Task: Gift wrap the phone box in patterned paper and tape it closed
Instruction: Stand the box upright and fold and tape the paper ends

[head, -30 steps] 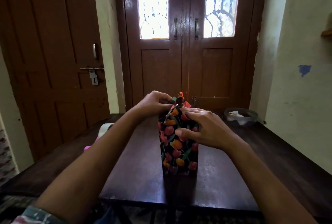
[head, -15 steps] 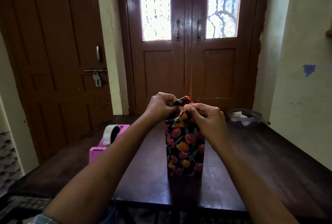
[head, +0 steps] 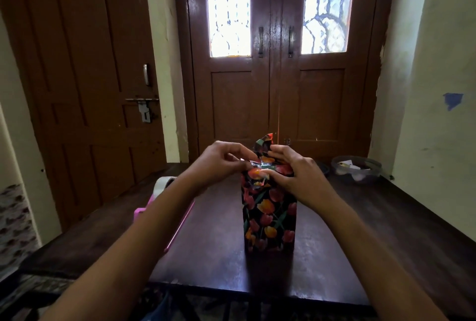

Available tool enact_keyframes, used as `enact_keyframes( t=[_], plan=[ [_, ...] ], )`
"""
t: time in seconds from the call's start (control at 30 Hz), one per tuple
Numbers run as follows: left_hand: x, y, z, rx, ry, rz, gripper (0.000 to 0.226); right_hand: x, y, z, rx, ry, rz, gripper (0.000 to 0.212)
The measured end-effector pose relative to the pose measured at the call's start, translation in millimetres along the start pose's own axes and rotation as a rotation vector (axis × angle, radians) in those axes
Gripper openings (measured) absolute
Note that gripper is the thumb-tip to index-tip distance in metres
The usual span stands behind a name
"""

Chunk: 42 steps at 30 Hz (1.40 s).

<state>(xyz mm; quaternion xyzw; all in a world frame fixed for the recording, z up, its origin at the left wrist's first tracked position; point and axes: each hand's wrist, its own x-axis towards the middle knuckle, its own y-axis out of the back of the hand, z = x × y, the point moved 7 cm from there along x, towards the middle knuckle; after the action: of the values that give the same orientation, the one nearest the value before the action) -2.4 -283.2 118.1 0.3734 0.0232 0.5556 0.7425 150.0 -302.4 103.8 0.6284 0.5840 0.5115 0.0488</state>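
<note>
**While pinched at its top: wrapped box on end, mid-table**

While held at the upper end, stands upright on its short end near the middle of the dark wooden table, straight ahead at 12 o'clock. Runs with long axis vertical, broad near face turned toward the camera, top pointing at the ceiling. Wears black paper with red and orange tulips down the visible sides. Ends above in a loose paper flap, sticking up at the far edge.

Reached from 10 o'clock by the left hand: fingers curled, thumb and fingertips pressed together on a glossy strip of tape at the top near edge. Met from 2 o'clock by the right hand: fingers bent over the top right corner, thumb laid across the near face just under the tape, clamping the box between them.

Elsewhere on the table: pink tape dispenser with a pale roll at 9 o'clock of the box, partly hidden behind the left forearm, well apart from the box. Clear bowl at 2 o'clock near the far right corner, contents too dim to tell. Beyond the table at 12 o'clock, brown double door with two bright glass panes. At 10 o'clock, a second brown door with a latch.
</note>
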Motion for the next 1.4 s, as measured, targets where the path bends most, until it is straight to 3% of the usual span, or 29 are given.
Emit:
enact_keyframes(
  t=[0.13,0.3,0.37,0.43,0.5,0.7,0.87,0.93,1.07,1.27,1.4],
  plan=[
    [4.1,-6.0,12.5,0.255,-0.121,-0.010,0.028,3.8,-1.2,5.5,-0.088,-0.015,-0.056,0.073],
    [3.2,-9.6,21.2,0.411,-0.191,0.039,0.024,2.9,-4.4,5.9,-0.082,0.031,-0.067,0.077],
    [2.6,-8.7,20.0,0.387,-0.198,0.069,0.022,0.9,-1.9,2.1,0.022,0.060,-0.005,0.072],
    [3.0,-7.8,16.5,0.349,-0.190,0.102,0.022,-1.7,9.3,-0.7,0.099,0.122,0.165,0.063],
    [3.8,-7.8,14.1,0.330,-0.185,0.132,0.022,-3.0,14.9,-6.9,0.056,0.186,0.235,0.061],
    [7.6,-4.4,4.9,0.208,-0.129,0.120,0.024,-1.2,-8.5,-8.3,-0.222,0.129,-0.055,0.060],
    [3.0,-2.0,-8.8,-0.105,-0.009,0.032,0.024,-4.1,-2.7,-8.5,-0.292,0.108,-0.085,0.047],
    [-3.0,8.0,-14.6,-0.174,0.040,0.109,0.025,-4.1,-1.9,-10.3,-0.293,0.107,-0.075,0.047],
    [-23.4,39.1,-43.5,-0.013,0.235,0.341,0.021,-1.5,-4.0,-10.9,-0.292,0.093,-0.075,0.046],
    [-65.8,85.7,-97.0,0.395,0.598,0.334,0.018,-2.9,-3.7,-14.7,-0.301,0.062,-0.070,0.045],
    [-99.8,106.0,-126.2,0.378,0.853,0.339,0.035,-7.2,-2.6,-16.3,-0.295,0.046,-0.060,0.045]
  ],
)
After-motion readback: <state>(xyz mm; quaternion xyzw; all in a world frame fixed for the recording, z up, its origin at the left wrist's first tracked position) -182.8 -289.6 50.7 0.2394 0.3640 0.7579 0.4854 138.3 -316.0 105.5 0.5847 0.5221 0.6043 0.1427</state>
